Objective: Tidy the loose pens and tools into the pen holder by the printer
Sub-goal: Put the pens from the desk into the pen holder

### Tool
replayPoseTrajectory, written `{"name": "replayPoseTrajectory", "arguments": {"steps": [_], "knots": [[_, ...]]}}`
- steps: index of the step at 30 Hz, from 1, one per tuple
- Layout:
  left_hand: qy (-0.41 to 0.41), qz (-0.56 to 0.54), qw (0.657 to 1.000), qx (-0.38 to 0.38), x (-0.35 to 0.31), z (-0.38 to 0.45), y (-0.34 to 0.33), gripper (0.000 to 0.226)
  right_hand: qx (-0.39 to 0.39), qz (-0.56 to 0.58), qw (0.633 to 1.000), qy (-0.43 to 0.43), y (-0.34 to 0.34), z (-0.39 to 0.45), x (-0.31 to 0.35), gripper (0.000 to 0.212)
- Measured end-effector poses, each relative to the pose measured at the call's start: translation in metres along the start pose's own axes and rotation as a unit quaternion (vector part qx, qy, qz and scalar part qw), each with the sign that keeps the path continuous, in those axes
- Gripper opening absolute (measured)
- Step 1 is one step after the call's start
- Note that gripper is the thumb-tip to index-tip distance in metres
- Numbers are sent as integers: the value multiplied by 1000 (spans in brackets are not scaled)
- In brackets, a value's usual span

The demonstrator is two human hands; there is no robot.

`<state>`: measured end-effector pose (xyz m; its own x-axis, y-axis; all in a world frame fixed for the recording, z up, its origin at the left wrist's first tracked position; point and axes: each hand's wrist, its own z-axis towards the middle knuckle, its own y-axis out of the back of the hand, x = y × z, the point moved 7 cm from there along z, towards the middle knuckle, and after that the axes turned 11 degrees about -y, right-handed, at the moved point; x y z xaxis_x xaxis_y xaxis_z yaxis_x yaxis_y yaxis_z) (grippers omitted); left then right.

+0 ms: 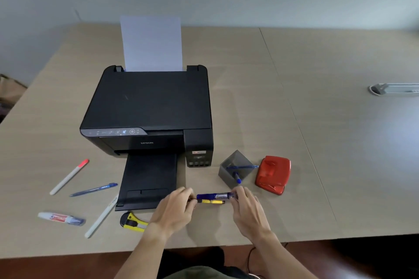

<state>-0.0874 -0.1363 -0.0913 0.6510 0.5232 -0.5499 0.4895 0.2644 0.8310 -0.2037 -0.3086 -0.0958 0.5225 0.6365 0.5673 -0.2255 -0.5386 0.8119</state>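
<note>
A grey square pen holder (226, 169) stands right of the black printer (147, 106), with two blue pens (241, 167) in it. My left hand (175, 207) and my right hand (246, 205) hold the two ends of a blue marker (215, 196) and a yellow pen (210, 201) together, level, just above the table in front of the holder. Loose on the left lie a white pen with a red cap (69, 176), a blue pen (93, 190), a white pen (102, 217), a white tube (61, 218) and a yellow utility knife (132, 222).
A red hole punch (273, 174) sits right of the holder. The printer's black output tray (148, 181) reaches toward the front edge, and paper (152, 44) stands in its rear feed. A grey cable port (394, 89) is at the far right. The table edge (90, 253) runs close to me.
</note>
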Motion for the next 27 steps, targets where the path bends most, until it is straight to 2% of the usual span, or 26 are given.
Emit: {"name": "replayPoseTrajectory", "arguments": {"steps": [8,13,16,20,23,27], "knots": [[-41,-65,991,-106,-27,41,46,16,-82,117,989,27,56,13,2,11],[-96,-74,984,-131,-60,75,70,17,-213,198,957,5,117,38,7,14],[-120,-84,980,-134,-81,95,82,17,-278,205,938,-23,145,51,6,14],[-138,-65,977,-151,-102,110,94,18,-247,185,950,-41,141,59,6,15],[-132,-47,981,-135,-107,115,93,19,-198,134,970,-38,123,56,3,13],[-107,-47,987,-109,-104,117,89,23,-169,107,978,-61,104,51,-9,15]]}}
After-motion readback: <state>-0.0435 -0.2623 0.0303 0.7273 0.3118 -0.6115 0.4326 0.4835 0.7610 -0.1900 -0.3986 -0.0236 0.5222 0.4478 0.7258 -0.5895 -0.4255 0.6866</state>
